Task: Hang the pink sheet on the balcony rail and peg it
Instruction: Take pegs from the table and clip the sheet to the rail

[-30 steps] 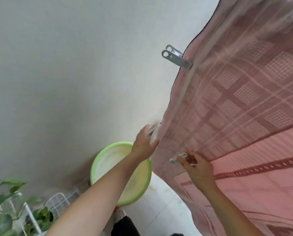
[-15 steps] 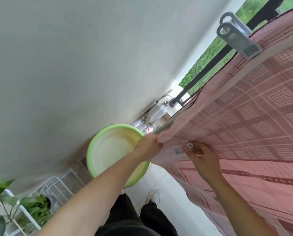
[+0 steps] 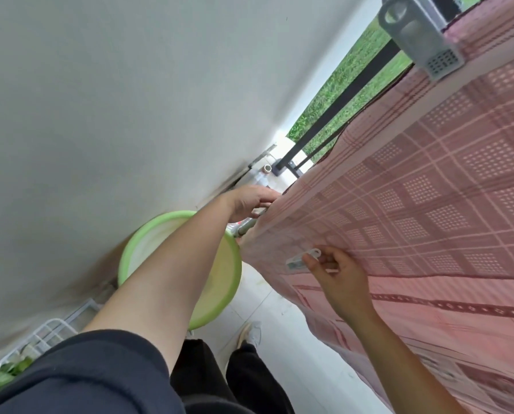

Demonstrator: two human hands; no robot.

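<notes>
The pink checked sheet (image 3: 429,210) hangs over the balcony rail and fills the right side of the view. A grey peg (image 3: 420,34) clamps its top edge at the upper right. My left hand (image 3: 249,201) grips the sheet's left edge where a short bare length of the grey rail (image 3: 245,227) shows. My right hand (image 3: 336,276) presses a second pale peg (image 3: 302,258) against the sheet, held between thumb and fingers. The rest of the rail is hidden under the cloth.
A green plastic basin (image 3: 220,294) sits on the tiled floor below my left arm. A grey wall (image 3: 130,100) runs along the left. White wire rack and plant leaves (image 3: 8,369) are at the lower left. Black railing bars (image 3: 339,100) and grass lie beyond.
The view has tilted down and closer. My left hand slid along the sheet's edge onto the rail. My right hand keeps the peg at the same spot on the cloth.
</notes>
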